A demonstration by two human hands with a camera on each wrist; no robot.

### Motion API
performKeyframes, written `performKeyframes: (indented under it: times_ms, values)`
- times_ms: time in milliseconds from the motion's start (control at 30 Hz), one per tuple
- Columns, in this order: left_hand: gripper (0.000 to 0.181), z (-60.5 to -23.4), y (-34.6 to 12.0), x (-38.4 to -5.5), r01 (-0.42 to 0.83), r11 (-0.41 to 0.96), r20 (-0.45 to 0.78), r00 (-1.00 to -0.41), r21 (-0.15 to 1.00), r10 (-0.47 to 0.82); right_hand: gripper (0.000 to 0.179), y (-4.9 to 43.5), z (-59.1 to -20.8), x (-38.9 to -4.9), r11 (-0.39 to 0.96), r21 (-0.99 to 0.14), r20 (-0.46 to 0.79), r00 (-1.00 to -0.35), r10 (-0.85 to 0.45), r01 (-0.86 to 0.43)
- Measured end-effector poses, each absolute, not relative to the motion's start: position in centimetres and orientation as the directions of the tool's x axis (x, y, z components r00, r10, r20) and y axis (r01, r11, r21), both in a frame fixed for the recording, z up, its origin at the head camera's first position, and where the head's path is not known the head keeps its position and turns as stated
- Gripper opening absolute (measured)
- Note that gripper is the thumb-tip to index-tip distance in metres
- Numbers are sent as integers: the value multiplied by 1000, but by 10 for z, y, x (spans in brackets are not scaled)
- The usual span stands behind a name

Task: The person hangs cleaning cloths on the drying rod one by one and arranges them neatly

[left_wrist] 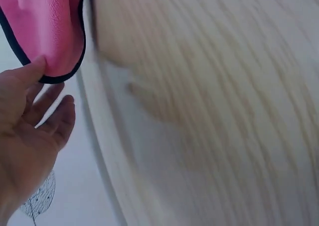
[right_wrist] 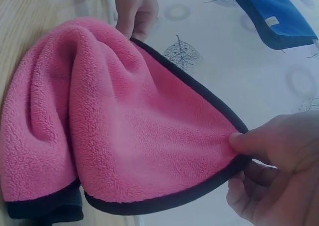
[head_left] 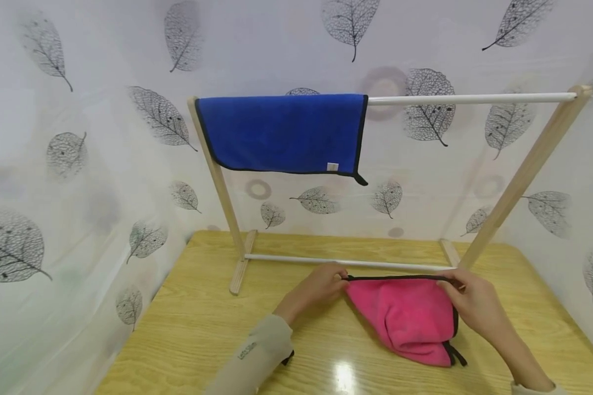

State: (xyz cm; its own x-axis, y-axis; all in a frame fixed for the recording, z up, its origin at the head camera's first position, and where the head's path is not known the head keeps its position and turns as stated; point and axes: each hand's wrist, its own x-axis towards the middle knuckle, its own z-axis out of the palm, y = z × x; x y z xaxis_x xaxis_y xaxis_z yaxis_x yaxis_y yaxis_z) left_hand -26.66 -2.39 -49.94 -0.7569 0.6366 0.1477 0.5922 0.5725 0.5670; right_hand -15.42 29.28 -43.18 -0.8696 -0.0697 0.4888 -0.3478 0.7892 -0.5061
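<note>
A pink towel [head_left: 410, 312] with black edging is stretched between both hands over the table, its top edge taut and its lower part hanging in folds. My left hand [head_left: 323, 282] pinches one corner; the left wrist view shows thumb and forefinger at the black border while the other fingers curl loosely. At the opposite corner, my right hand [head_left: 474, 302] grips the edge, thumb on the pink side in the right wrist view. Behind, a blue towel [head_left: 284, 134] with black edging and a small white tag drapes over the left half of a rack's top bar [head_left: 469, 99].
The rack has slanted wooden legs [head_left: 524, 175] and a low white crossbar [head_left: 296, 260], just behind the pink towel. It stands on a wood-grain table [head_left: 188, 329]. White sheeting [head_left: 104, 164] printed with leaves encloses the back and sides.
</note>
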Motion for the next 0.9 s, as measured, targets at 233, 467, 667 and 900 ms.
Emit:
performKeyframes:
  times_ms: [233,467,667,900]
  values:
    - [11,-480,-41,-265,599,469,222,-739,649,637,18,297,-425,-150,784,-506,497,-865,-74,-359]
    - [7,-453,-52,-259,700,337,371,-652,629,662,18,300,-415,-146,768,-521,505,-860,-75,-372]
    - [8,-434,-58,-255,705,386,328,-652,595,684,15,304,-409,-143,766,-554,459,-887,-48,-327]
    - [7,-430,-62,-256,718,425,241,-625,551,743,23,308,-407,-141,762,-528,517,-854,-62,-375]
